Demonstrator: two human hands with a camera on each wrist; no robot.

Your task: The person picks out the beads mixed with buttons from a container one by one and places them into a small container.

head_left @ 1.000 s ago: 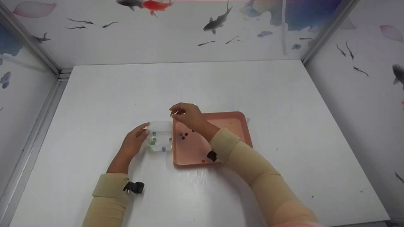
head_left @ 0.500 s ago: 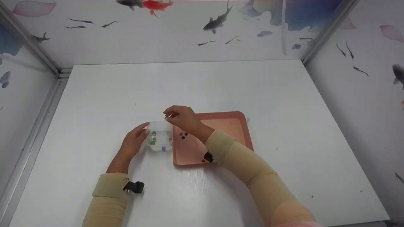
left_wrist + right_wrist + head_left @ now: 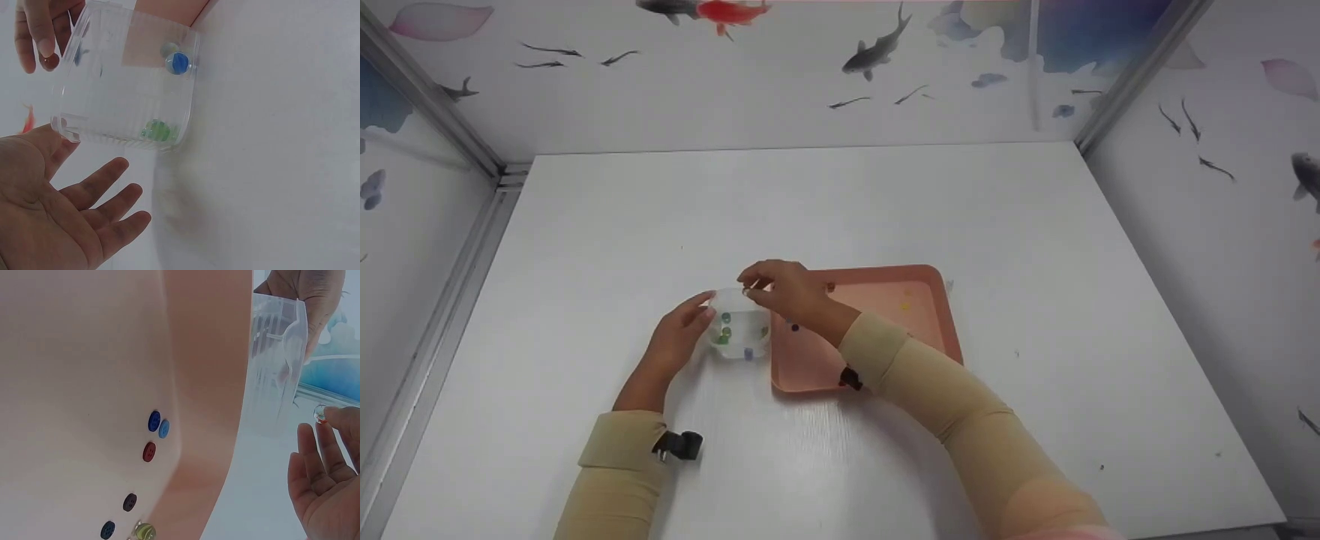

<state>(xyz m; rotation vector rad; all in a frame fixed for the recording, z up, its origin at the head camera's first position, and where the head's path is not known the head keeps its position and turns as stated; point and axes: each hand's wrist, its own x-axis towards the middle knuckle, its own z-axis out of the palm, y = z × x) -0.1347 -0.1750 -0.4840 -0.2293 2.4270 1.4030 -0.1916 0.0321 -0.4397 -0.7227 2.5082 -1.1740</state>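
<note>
In the head view my left hand (image 3: pixel 679 337) holds the near-left rim of a clear plastic container (image 3: pixel 739 300) with thumb and index finger; its other fingers stretch out apart, as the left wrist view shows. Green marbles (image 3: pixel 157 130), a blue marble (image 3: pixel 178 63) and a pale marble (image 3: pixel 169 49) lie inside. My right hand (image 3: pixel 791 291) pinches a clear marble with orange in it (image 3: pixel 320 414) between thumb and fingertips, above the container's far right rim. Beside the container stands a pink tray (image 3: pixel 877 277).
Blue buttons (image 3: pixel 154 421), a red button (image 3: pixel 149 451) and dark buttons (image 3: pixel 130 502) lie in the tray, with a yellow-green marble (image 3: pixel 145 532) near its edge. A yellow piece (image 3: pixel 905 306) lies farther right. Patterned walls enclose the white table (image 3: pixel 1035 300).
My right hand has moved left and slightly nearer with the marble, from over the tray's far-left corner to the container's rim. The left hand and container have stayed put.
</note>
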